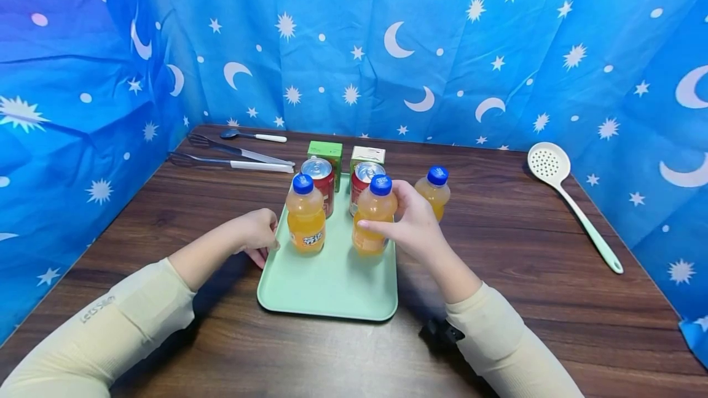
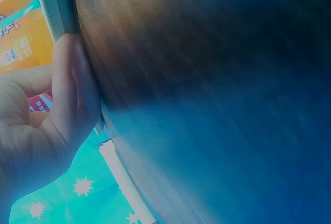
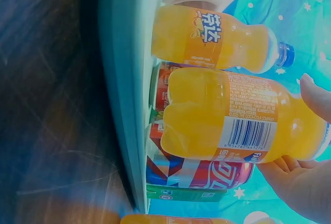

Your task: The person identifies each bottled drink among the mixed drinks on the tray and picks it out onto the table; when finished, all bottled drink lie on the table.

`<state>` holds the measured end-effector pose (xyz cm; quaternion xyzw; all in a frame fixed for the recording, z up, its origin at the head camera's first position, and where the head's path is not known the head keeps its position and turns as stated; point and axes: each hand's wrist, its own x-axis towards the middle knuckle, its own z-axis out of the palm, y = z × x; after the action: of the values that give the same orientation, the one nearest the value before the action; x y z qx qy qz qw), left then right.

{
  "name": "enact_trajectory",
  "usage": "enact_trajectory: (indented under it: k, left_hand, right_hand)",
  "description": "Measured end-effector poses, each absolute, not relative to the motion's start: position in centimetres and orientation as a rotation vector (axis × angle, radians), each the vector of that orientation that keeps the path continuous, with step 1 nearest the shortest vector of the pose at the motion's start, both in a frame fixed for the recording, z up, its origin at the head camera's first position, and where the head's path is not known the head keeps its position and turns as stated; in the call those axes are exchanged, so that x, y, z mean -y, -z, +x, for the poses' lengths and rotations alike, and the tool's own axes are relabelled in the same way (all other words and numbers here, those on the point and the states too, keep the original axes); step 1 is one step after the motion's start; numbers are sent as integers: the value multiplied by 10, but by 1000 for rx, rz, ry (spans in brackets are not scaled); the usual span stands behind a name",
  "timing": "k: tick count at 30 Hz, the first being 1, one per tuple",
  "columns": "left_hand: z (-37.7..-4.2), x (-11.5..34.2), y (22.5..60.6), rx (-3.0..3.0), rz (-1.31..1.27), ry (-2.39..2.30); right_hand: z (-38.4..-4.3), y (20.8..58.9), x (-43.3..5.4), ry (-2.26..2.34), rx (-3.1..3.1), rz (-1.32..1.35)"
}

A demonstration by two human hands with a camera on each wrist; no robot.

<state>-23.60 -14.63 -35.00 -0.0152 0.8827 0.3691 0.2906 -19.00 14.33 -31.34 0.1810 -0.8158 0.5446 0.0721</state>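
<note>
Dark wood table [image 1: 498,324], blue curtain [image 1: 310,48] with moons and stars behind. Right hand [image 1: 417,226] grips an orange drink bottle [image 1: 369,241], thumb on the near side, fingers round the far side. Blue cap on, bottle roughly upright over the right half of a pale green tray [image 1: 326,293] (whether its base touches, cannot tell).

Left hand [image 1: 254,230] at the tray's left edge, pinching the rim. Just beside it, a second bottle [image 1: 306,220] stands on the tray, label facing the near side. Behind the two bottles, one red can [image 1: 327,186] on the left, another can [image 1: 361,184] on the right; beyond these, a green carton [image 1: 327,151] and a pale-topped carton [image 1: 367,154].

Third bottle [image 1: 434,195] off the tray, to its right, partly hidden by the right hand. Far right: slotted skimmer [image 1: 549,163]. Far left: white-handled utensils [image 1: 260,166].
</note>
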Motion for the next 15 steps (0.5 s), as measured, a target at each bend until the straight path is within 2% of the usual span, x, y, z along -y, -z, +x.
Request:
enact_trajectory:
  k: [15]
  left_hand:
    - [-236, 147, 350, -2356, -42, -983]
  right_hand:
    - [-191, 316, -143, -1651, 2458, 557]
